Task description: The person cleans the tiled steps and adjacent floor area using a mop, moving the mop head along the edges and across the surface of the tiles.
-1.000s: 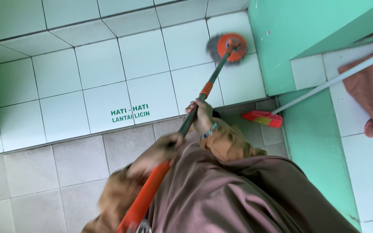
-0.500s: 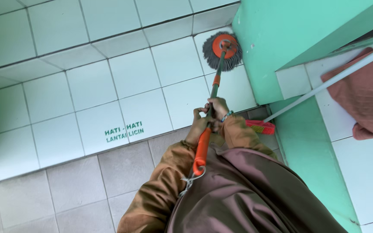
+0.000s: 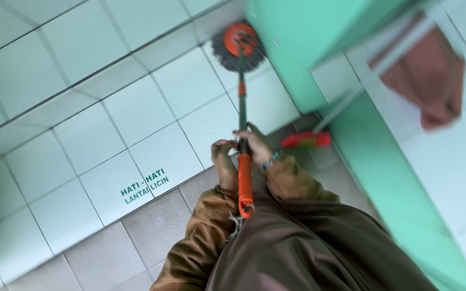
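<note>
While both hands clasp it | one mop (image 3: 242, 108) | left hand (image 3: 225, 164), right hand (image 3: 254, 145) grip closed on handle

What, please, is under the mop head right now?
The mop head rests on pale floor tiles beside the green wall. The tile surface beneath its dark strands is covered, so its condition cannot be seen.

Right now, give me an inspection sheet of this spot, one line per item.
Surface: pale square floor tiles, one with green lettering; grey tiles nearer the person.
Job's things: mop, round dark head with orange hub on the pale tiles, orange grip at the near end.
Clutter: red-ended tool with a pale handle, by the green wall.
Grippers: left hand and right hand both closed on the mop handle.
Cables: nothing seen.
Surroundings: reddish cloth hanging at right; picture blurred.
</note>
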